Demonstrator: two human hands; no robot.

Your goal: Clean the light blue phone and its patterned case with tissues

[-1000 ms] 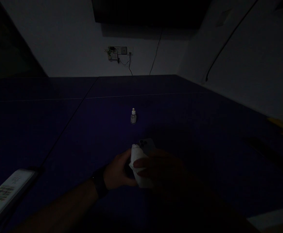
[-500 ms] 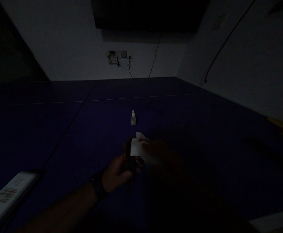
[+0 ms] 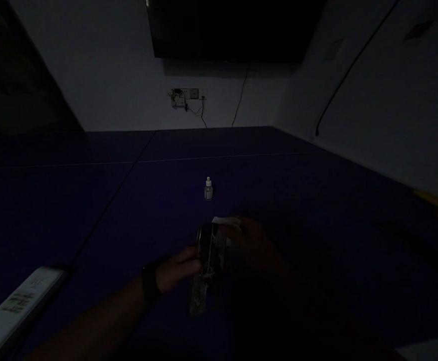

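Note:
In dim light, my left hand (image 3: pixel 177 271), with a dark band on its wrist, grips the left edge of a smartphone (image 3: pixel 205 286). The phone's dark glossy face is turned up and shows pale reflections. My right hand (image 3: pixel 247 235) is at the phone's upper right corner, pinching a white tissue (image 3: pixel 226 220) against its top edge. Shadow hides most of the right hand's fingers. Beyond the phone, a small clear bottle (image 3: pixel 208 192) with a white dropper cap stands upright on the dark blue surface (image 3: pixel 159 200).
A long white power strip (image 3: pixel 19 303) lies at the lower left. Wall sockets (image 3: pixel 185 95) with cables are on the back wall, under a large dark screen (image 3: pixel 234 30). Something yellow (image 3: pixel 437 200) lies by the right wall.
The phone has turned so its glossy face now shows toward me. The tissue has moved from over the phone to its top edge, and the view has tilted slightly up.

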